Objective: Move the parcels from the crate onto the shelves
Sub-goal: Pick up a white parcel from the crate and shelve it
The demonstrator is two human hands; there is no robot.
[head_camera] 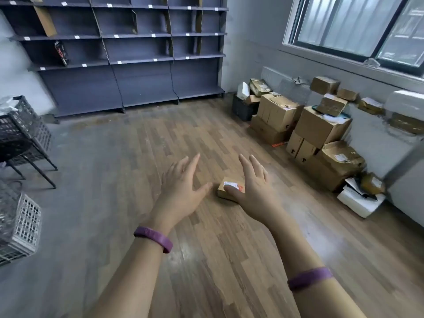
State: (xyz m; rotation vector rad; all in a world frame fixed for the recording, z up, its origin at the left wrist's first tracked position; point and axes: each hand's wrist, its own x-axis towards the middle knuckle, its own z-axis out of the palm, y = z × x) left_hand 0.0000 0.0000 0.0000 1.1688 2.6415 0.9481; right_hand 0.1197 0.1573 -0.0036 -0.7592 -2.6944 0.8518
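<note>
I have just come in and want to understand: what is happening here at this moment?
A person holds a small parcel in the right hand, thumb across its label, above the wooden floor. The left hand is open beside it, holding nothing. The grey shelves ahead are almost bare, and the crates stand to the left.

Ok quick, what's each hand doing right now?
Left hand: open, fingers spread, holding nothing.
Right hand: fingers straight, thumb lying over the small parcel; whether it actually grips it cannot be told.
</note>
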